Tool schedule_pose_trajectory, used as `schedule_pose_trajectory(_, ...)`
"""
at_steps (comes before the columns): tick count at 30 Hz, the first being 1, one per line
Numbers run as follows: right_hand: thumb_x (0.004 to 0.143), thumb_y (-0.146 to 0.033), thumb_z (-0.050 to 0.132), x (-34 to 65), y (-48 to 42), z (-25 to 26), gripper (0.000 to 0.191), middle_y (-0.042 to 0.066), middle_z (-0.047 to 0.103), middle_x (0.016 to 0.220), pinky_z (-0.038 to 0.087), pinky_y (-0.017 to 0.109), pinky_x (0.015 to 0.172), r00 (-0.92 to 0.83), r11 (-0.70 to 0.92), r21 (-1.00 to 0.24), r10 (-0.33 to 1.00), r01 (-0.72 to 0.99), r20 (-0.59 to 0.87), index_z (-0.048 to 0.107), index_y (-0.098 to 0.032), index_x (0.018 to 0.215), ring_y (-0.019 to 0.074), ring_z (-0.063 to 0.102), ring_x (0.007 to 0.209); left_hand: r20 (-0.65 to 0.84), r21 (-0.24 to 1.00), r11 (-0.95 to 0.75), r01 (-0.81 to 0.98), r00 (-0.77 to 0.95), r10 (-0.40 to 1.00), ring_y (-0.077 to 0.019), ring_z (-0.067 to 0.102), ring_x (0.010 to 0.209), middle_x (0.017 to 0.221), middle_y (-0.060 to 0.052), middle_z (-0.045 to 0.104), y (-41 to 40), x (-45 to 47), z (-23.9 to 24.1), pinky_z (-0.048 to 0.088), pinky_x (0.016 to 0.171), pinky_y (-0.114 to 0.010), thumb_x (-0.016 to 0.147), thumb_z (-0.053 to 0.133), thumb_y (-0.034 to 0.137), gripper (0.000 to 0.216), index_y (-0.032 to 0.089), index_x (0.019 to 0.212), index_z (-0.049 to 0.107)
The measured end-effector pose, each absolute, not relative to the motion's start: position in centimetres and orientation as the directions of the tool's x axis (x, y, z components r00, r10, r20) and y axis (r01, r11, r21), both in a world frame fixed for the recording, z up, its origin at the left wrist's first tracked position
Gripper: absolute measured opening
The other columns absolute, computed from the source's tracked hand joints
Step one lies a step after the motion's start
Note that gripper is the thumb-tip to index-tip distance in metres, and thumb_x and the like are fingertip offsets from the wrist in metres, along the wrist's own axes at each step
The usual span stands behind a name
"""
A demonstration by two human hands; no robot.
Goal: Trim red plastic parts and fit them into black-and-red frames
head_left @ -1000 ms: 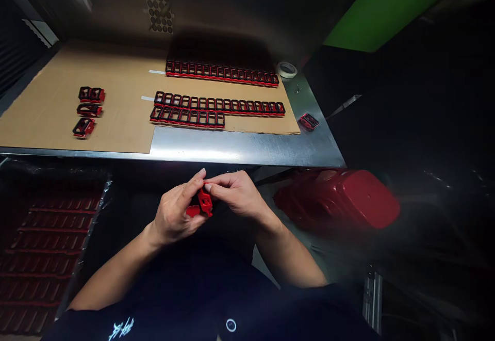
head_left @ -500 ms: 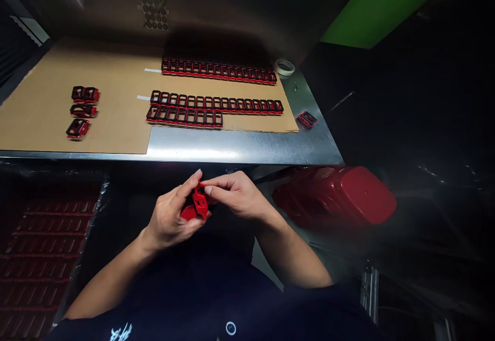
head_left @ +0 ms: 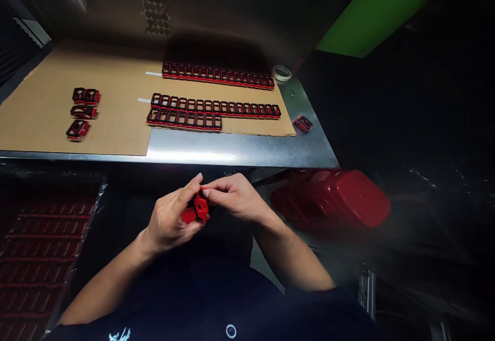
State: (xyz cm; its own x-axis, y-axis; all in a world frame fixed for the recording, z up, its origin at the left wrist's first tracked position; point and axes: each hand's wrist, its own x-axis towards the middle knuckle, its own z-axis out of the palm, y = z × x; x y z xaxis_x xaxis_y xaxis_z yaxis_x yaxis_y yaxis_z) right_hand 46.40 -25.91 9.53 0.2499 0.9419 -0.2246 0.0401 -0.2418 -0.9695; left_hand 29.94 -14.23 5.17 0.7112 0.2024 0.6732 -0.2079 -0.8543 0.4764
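Observation:
Between both hands, just in front of the bench edge, is a small red plastic part (head_left: 201, 207) with slots in its face. My left hand (head_left: 172, 217) is closed around its left side, thumb pointing up along the top. My right hand (head_left: 234, 196) pinches the part's upper right corner between thumb and index finger. Whether a second small piece sits in that pinch is hidden by the fingers. On the bench beyond lie rows of red and black frame-shaped parts (head_left: 184, 119).
Brown cardboard (head_left: 112, 129) covers much of the metal bench (head_left: 240, 150). A tape roll (head_left: 282, 73) and a single red-black part (head_left: 303, 123) lie at the right. Several parts (head_left: 79, 130) sit at left. A box of red parts (head_left: 42, 258) stands lower left, a red stool-like object (head_left: 336, 196) right.
The view has shifted slightly. Both hands keep their grip on the red part, which has turned a little; the bench items stay in place.

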Motion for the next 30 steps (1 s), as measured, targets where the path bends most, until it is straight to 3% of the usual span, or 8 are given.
schedule_pose_trajectory(11,0.089,-0.037,0.065,46.5,-25.9,10.0,0.032,0.003,0.071,0.070,0.043,0.024,0.061,0.227,-0.270,-0.959,0.942,0.079,-0.247,0.082,-0.010,0.091,0.0136,0.059,0.063,0.720,0.462,-0.847,-0.263,0.669,0.185,-0.0299,0.068,0.120,0.142,-0.026,0.058,-14.4,29.7,4.6,0.064,0.092,-0.037,0.071,0.077,0.007,0.090,0.009,0.152,0.038)
schedule_pose_trajectory(23,0.086,-0.032,0.064,45.6,-25.6,10.3,0.027,0.003,0.075,0.074,0.042,0.022,0.060,0.276,-0.316,-0.932,0.925,0.177,-0.261,0.083,-0.013,0.088,0.0148,0.063,0.068,0.736,0.412,-0.879,-0.241,0.657,0.165,-0.0315,0.068,0.120,0.141,-0.028,0.057,-14.3,29.2,4.1,0.064,0.091,-0.038,0.070,0.078,0.005,0.093,0.009,0.153,0.036)
schedule_pose_trajectory(30,0.086,-0.033,0.064,45.6,-25.3,10.4,0.028,0.004,0.076,0.073,0.043,0.022,0.059,0.243,-0.311,-0.935,0.933,0.167,-0.267,0.083,-0.011,0.089,0.0145,0.064,0.067,0.721,0.439,-0.877,-0.196,0.659,0.214,-0.0298,0.071,0.114,0.138,-0.023,0.062,-14.5,28.9,3.9,0.065,0.088,-0.037,0.073,0.079,0.013,0.091,0.013,0.153,0.037)
